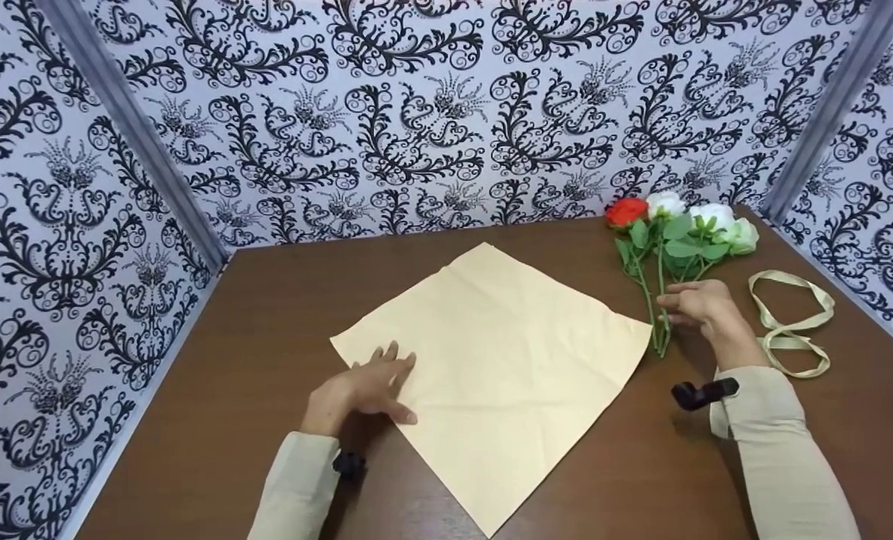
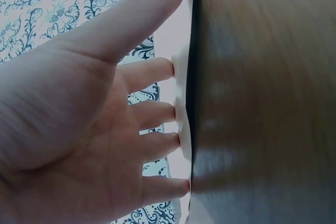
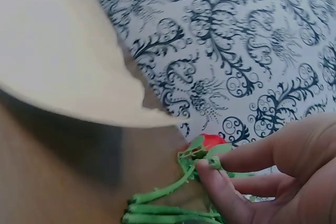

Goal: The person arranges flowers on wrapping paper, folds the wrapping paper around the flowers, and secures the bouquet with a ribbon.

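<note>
A square cream sheet point(image 1: 506, 352) lies on the brown table with one corner pointing toward me. My left hand point(image 1: 371, 384) rests on its left edge, fingers spread and fingertips touching the sheet; the left wrist view shows the straight fingers point(image 2: 152, 145) along that edge. To the right lie artificial flowers: a red rose point(image 1: 627, 213), several white blooms point(image 1: 712, 217) and green leaves. My right hand point(image 1: 705, 307) is at their stems point(image 1: 645, 292). In the right wrist view, thumb and index finger pinch a green stem point(image 3: 214, 162), while other stem ends point(image 3: 163, 217) lie below.
A looped cream ribbon point(image 1: 791, 326) lies on the table point(image 1: 281, 300) right of the right hand. Patterned black-and-white panels point(image 1: 416, 112) stand behind the table and at both sides. The sheet's right corner is close to the stem ends.
</note>
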The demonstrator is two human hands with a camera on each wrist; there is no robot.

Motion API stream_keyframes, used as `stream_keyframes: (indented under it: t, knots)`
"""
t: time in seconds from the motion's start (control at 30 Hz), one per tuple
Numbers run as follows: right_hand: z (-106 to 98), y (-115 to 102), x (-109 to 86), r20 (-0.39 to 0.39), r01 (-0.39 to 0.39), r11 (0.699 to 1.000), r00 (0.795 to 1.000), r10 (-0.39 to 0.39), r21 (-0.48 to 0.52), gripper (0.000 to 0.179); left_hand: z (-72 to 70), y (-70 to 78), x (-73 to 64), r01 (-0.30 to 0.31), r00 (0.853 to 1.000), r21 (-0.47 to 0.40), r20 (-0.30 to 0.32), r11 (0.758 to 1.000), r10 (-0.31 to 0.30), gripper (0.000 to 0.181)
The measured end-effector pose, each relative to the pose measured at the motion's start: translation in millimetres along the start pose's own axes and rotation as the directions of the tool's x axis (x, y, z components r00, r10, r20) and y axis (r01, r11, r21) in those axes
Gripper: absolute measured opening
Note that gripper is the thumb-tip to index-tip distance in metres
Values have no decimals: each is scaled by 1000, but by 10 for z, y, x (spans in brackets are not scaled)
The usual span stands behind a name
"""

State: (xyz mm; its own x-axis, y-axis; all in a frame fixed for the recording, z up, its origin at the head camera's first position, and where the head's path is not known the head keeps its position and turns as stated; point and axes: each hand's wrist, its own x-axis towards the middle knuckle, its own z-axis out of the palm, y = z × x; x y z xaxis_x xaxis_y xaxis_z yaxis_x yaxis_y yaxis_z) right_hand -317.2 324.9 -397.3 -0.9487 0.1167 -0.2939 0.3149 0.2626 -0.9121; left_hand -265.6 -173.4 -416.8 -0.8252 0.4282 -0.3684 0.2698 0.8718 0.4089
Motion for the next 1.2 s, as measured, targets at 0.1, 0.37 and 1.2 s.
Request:
stream_keyframes:
  t: [0.1,0.37,1.2]
  knots:
    - [-14,-59,-37,17,24,995,1000,-26,92,64,2,13,-16,6,1000,-14,-2,1000,-6,100]
    - [111,-318,-202,84,99,942,988,-132,322,57,-23,28,-33,6,1000,-14,-9,1000,-6,99]
    - [1166,-593,-485,215,262,961,937,-275,90,50,-5,-3,-21,11,1000,-36,8,999,-11,100]
